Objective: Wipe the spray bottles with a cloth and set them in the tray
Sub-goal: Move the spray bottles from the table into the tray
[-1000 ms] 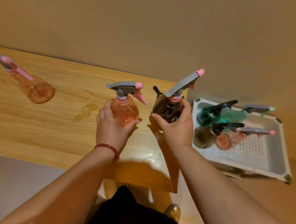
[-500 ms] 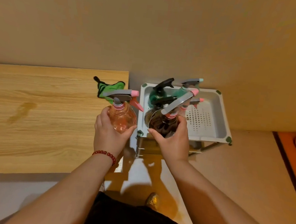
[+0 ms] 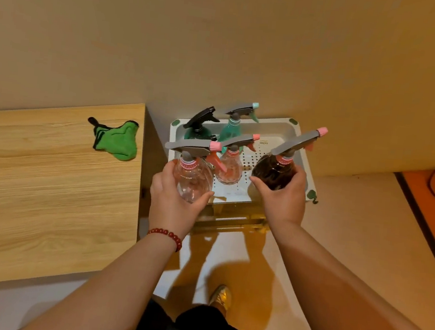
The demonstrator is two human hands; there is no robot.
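Pink bottle [image 3: 193,179] gripped in my left hand [image 3: 171,204], brown bottle [image 3: 273,171] in my right hand [image 3: 283,200]; I'd lower both upright into the tray's [image 3: 270,128] bare near side.

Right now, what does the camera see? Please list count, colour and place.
light wooden table: 1, pale brown, left.
crumpled green cloth: 1, green, table's far right corner.
white perforated plastic tray: 1, white, right of the table.
dark green spray bottle: 1, black trigger, tray's back left.
teal spray bottle: 1, grey trigger, tray's back.
clear pink spray bottle: 1, grey trigger, mid-tray.
second clear pink spray bottle: 1, held above tray's near left.
brown spray bottle: 1, held above tray's right side.
red bead bracelet: 1, left wrist.
left hand: 1, grips the second pink bottle.
right hand: 1, grips the brown bottle.
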